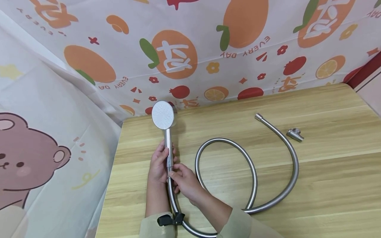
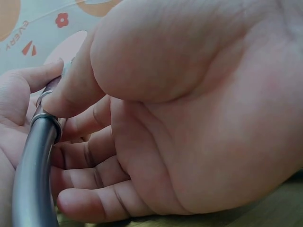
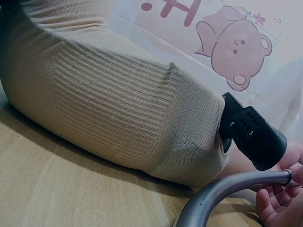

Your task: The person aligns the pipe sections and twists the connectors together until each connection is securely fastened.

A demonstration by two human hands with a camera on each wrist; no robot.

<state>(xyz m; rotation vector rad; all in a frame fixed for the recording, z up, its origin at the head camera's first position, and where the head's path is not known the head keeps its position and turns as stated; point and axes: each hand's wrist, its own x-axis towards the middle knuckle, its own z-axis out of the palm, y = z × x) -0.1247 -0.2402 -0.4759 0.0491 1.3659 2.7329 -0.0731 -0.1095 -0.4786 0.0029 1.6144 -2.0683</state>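
Note:
A handheld shower head (image 1: pixel 162 115) stands upright in the head view, its white round face toward me and its chrome handle (image 1: pixel 167 138) below. My left hand (image 1: pixel 157 167) grips the handle, thumb along its front. Just below, where the handle meets the grey metal shower hose (image 1: pixel 224 140), my right hand (image 1: pixel 187 183) pinches the joint between thumb and fingers. In the left wrist view, the right thumb (image 2: pixel 71 94) presses on the joint beside a metal ring on the hose (image 2: pixel 35 165). The right wrist view has the hose (image 3: pixel 218 191) curving up to the fingers at its right edge.
On the wooden table (image 1: pixel 336 185) the hose loops once, its free end with a metal nut (image 1: pixel 258 116) lying toward the back. A small chrome angle valve (image 1: pixel 294 134) lies beside it. Fruit-printed cloth (image 1: pixel 205 39) hangs behind, and a bear-printed cloth (image 1: pixel 32 155) hangs at left.

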